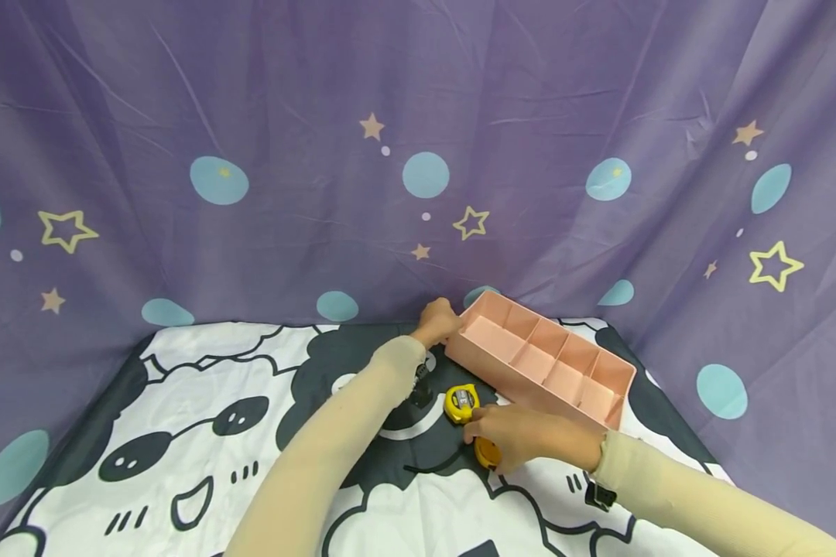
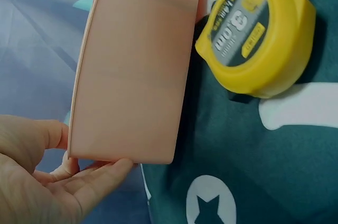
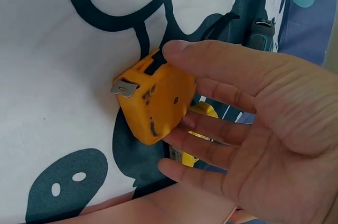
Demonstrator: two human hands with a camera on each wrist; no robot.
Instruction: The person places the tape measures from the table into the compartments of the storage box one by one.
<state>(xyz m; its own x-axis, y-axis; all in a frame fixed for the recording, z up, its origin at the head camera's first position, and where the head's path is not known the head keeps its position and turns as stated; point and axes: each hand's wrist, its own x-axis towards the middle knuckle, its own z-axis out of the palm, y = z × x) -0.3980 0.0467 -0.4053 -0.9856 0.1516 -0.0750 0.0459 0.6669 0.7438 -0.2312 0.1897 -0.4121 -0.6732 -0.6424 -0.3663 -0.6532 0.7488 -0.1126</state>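
Note:
A pink divided box (image 1: 505, 375) stands at an angle at the back right of the cloth. My left hand (image 1: 437, 321) grips its left end, thumb at the rim and fingers against the end wall (image 2: 127, 92). Just in front of the box lies a yellow tape measure (image 1: 462, 404), its face marked 3.0m. My right hand (image 1: 519, 437) holds an orange tape measure (image 3: 169, 102) close by. The thumb is at its top edge and the fingers are behind it. A metal hook shows at the tape's end, and dark scuffs mark its side.
A patterned black-and-white cloth (image 1: 251, 433) covers the table. Behind it hangs a purple curtain (image 1: 286, 155) with stars and dots. A dark teal object (image 3: 260, 36) stands beyond the right hand; its kind is unclear. The box's visible compartments hold nothing.

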